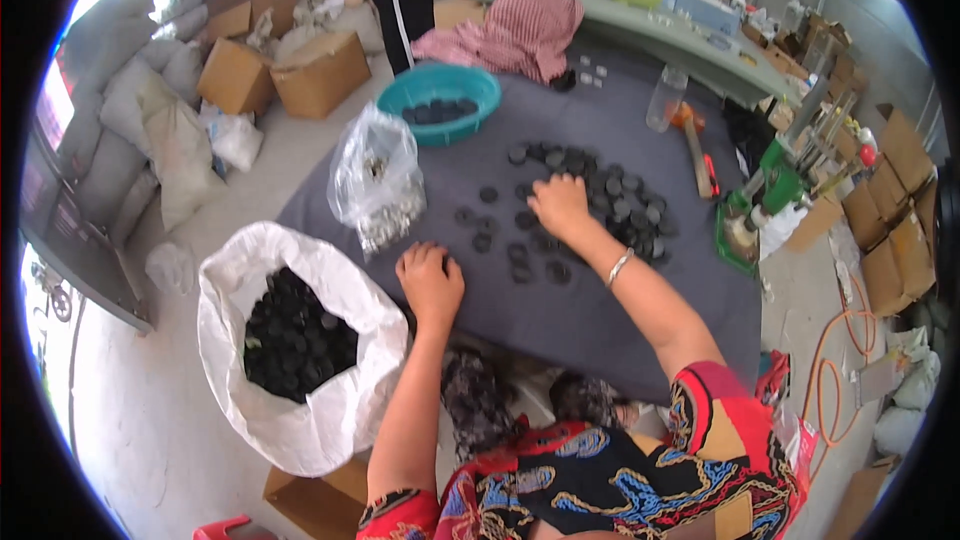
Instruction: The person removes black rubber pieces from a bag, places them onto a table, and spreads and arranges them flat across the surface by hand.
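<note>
Several round black discs (620, 195) lie in a loose heap on the dark-cloth-covered table (420, 180), with smaller stacks and single discs (488, 195) nearer me. Over the left side of the heap, my right hand (562, 208) bends its fingers downward, closed; what they hold, if anything, is hidden. My left hand (432, 285) rests at the table's near edge, fingers loosely bent and apart, with nothing visible in it. Just beyond it sits a clear plastic bag (375, 175) of small shiny metal pieces. A white sack (225, 315) full of black discs stands to its left.
A teal basin (487, 115) holds more dark discs. At the right are a hammer (695, 155), a clear jar (667, 98) and a green hand press (745, 220). Checked cloth (520, 30) lies at the far edge. A person (403, 0) stands beyond; cardboard boxes (322, 73) sit left.
</note>
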`<state>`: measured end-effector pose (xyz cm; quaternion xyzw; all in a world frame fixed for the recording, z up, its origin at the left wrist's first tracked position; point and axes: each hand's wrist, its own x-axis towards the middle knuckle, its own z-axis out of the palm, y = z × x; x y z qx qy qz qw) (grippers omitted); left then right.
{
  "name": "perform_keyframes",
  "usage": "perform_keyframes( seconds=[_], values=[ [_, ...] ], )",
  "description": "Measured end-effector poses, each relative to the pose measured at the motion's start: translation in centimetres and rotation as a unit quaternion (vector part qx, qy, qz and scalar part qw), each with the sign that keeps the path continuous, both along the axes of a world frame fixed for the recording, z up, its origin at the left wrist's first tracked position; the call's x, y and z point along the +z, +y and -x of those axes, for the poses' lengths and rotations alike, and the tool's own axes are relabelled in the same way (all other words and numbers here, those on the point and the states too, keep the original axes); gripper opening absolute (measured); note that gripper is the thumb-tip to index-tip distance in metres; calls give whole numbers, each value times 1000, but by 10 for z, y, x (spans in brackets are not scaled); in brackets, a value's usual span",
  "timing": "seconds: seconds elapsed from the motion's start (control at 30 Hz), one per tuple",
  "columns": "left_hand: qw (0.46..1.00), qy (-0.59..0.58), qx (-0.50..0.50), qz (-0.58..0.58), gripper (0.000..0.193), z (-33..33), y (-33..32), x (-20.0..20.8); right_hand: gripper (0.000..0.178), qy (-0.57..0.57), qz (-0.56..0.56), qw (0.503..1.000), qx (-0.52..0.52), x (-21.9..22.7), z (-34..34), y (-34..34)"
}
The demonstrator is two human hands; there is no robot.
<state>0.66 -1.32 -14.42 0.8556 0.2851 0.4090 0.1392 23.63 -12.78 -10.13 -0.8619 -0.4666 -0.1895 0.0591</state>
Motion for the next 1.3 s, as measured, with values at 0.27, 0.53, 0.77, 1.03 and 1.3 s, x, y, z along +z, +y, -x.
perform_keyframes(
  seconds=[0.27,0.53,0.77,1.03,1.3],
  values=[
    [1000,-9,14,-22,15,4,-7,5,23,89,10,996,-2,1,-4,0],
    [1000,3,8,-7,16,-3,1,4,18,48,-129,990,39,-1,-9,6],
    [1000,-13,16,-9,17,-2,3,2,21,218,-158,957,111,10,-13,31],
    [1000,-19,13,1,16,-1,-4,3,19,96,-33,991,91,-4,-17,73],
    [1000,-22,12,-4,15,-1,-1,4,34,121,-122,954,246,-21,-7,65]
  ],
)
